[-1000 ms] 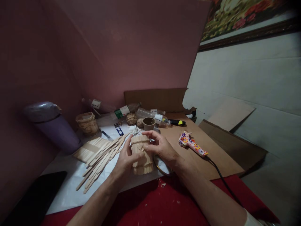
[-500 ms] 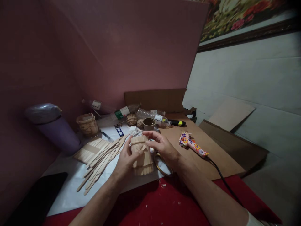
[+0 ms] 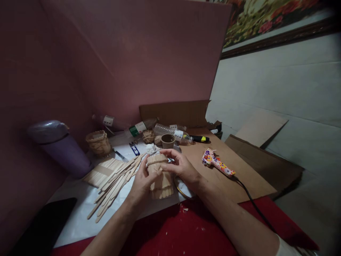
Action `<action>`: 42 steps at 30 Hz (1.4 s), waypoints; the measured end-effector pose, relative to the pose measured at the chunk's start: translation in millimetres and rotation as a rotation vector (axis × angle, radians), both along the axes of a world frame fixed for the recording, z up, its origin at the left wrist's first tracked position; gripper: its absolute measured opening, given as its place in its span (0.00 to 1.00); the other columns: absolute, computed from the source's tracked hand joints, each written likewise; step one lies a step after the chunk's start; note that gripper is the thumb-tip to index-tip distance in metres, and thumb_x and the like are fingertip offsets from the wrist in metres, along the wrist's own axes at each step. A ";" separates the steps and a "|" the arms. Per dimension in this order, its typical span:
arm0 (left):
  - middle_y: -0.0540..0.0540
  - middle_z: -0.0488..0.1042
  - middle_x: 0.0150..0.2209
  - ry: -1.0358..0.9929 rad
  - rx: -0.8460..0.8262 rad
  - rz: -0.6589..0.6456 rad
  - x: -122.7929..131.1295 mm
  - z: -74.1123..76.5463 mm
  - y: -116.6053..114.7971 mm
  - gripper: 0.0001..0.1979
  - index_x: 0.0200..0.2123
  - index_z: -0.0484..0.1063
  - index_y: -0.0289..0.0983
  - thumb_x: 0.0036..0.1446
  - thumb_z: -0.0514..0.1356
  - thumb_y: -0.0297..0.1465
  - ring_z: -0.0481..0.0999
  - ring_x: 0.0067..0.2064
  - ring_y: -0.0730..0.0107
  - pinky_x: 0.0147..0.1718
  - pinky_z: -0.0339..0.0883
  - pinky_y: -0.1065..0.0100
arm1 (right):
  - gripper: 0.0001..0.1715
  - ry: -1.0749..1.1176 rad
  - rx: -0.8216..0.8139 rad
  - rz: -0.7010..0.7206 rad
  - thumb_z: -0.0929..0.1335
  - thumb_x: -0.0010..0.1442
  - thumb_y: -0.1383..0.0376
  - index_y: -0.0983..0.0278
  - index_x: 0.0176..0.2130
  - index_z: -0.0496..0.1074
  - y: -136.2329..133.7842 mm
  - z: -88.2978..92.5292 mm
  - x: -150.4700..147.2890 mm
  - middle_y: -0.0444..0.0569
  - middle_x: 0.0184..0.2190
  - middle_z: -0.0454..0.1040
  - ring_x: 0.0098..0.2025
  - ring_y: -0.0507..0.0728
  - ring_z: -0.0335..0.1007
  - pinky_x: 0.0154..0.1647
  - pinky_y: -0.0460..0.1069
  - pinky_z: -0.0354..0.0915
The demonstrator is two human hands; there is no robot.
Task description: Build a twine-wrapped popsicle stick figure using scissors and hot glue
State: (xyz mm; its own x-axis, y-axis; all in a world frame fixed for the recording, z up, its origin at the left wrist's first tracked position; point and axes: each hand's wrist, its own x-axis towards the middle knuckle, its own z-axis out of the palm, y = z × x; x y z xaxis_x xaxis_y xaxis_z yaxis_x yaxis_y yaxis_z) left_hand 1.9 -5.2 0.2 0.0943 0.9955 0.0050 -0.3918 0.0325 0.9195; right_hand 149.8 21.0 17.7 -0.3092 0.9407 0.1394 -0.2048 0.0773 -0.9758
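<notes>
Between my hands is a small craft-stick cup (image 3: pixel 162 186), its sides made of upright wooden sticks with twine tied round near the top and bottom. My left hand (image 3: pixel 145 176) grips its left side, with the thumb across the front. My right hand (image 3: pixel 182 166) curls over the upper right, its thumb on the front by the upper twine and its fingers at the rim. A roll of tape (image 3: pixel 183 188) lies partly behind my right wrist. Loose craft sticks (image 3: pixel 117 188) are spread left of my left hand.
A floral glue gun (image 3: pixel 217 163) with a black cord lies on the cardboard (image 3: pixel 247 183) to the right. Behind the hands are a brown cup (image 3: pixel 168 140), twine balls (image 3: pixel 148 136), plastic bottles (image 3: pixel 167 130) and a blue snipper (image 3: pixel 134 148). A purple tumbler (image 3: pixel 66 153) leans at left.
My right thumb has shifted left across the front of the cup, toward my left thumb. My left hand keeps its grip, and the view has moved slightly.
</notes>
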 end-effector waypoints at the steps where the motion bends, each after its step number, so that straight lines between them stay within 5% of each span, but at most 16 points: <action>1: 0.39 0.72 0.53 0.003 0.004 0.001 -0.1 -0.5 0.4 0.44 0.64 0.51 0.42 0.46 0.68 0.33 0.75 0.48 0.55 0.44 0.69 0.61 | 0.27 -0.017 0.007 -0.013 0.73 0.46 0.64 0.60 0.47 0.69 -0.3 -0.6 -0.3 0.48 0.45 0.70 0.38 0.55 0.69 0.42 0.53 0.65; 21: 0.39 0.71 0.54 0.016 0.022 0.015 1.6 -1.7 -0.6 0.42 0.64 0.52 0.42 0.48 0.66 0.33 0.75 0.48 0.55 0.44 0.69 0.62 | 0.27 -0.070 0.003 -0.060 0.72 0.46 0.67 0.59 0.48 0.69 -3.9 -1.4 -3.0 0.47 0.43 0.72 0.36 0.54 0.68 0.39 0.51 0.66; 31: 0.42 0.78 0.40 0.013 0.005 -0.034 1.8 -2.5 1.7 0.24 0.48 0.69 0.36 0.46 0.67 0.32 0.78 0.37 0.59 0.34 0.71 0.64 | 0.27 -0.078 0.036 -0.070 0.72 0.46 0.66 0.60 0.47 0.69 -4.2 -0.3 -2.9 0.48 0.43 0.71 0.38 0.54 0.67 0.40 0.51 0.65; 42: 0.43 0.78 0.40 -0.037 -0.069 -0.054 4.8 8.5 -5.0 0.27 0.50 0.68 0.37 0.44 0.67 0.33 0.79 0.37 0.58 0.36 0.72 0.61 | 0.26 -0.106 0.062 -0.086 0.72 0.45 0.66 0.61 0.46 0.69 -0.3 -2.2 -1.8 0.48 0.44 0.71 0.38 0.54 0.68 0.40 0.51 0.65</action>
State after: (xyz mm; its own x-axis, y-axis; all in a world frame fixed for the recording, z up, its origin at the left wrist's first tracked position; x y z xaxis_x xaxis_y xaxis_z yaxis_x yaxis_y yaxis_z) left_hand 6.7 -10.2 8.6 0.1491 0.9870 -0.0592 -0.4212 0.1175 0.8993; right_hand 148.0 20.7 15.6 -0.2439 0.9550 0.1690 -0.0907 0.1511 -0.9844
